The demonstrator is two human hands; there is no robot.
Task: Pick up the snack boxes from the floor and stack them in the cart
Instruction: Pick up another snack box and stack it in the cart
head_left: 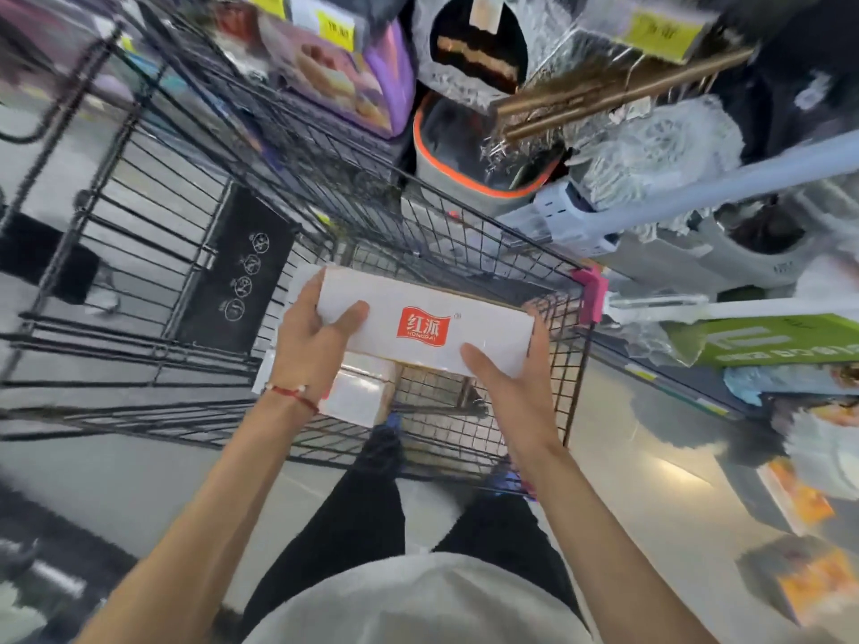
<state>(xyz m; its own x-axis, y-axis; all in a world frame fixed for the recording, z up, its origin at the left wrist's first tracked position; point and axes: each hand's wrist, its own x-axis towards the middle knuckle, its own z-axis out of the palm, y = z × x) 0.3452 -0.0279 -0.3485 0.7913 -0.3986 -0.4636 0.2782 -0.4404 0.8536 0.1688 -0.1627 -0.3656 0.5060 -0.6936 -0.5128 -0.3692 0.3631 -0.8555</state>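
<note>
Your left hand (316,339) and right hand (509,378) clamped the white snack box (488,330) by its short ends, thumbs on the near face, fingers mostly hidden behind. You held it over the wire cart (574,364), above more white boxes (358,392), which it partly covered. The floor boxes (799,499) were blurred.

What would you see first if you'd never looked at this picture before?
The white box with a red logo, right in the middle, held over the wire cart by the left grip and right grip at its ends. Next, the bucket with a bright orange rim, up top beyond the cart, and the orange boxes on the floor at the right.
</note>
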